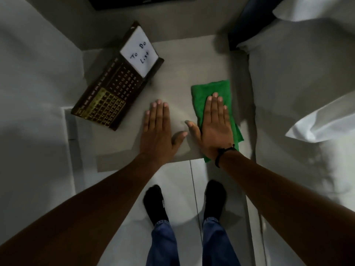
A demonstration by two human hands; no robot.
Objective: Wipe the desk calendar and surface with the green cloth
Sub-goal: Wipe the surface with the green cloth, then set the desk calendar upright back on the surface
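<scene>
A dark brown desk calendar with gold date tiles and a white "To Do List" note lies flat and slanted at the back left of a pale grey surface. A folded green cloth lies on the right part of that surface. My right hand rests flat on the cloth, fingers straight and together, pressing it down. To its left, my left hand lies flat on the bare surface, fingers extended, holding nothing. The calendar is a short way beyond my left hand, not touched.
A bed with white sheets and pillows borders the surface on the right. White walls close in on the left. A dark object sits at the top edge. My feet in black socks stand on the tiled floor below.
</scene>
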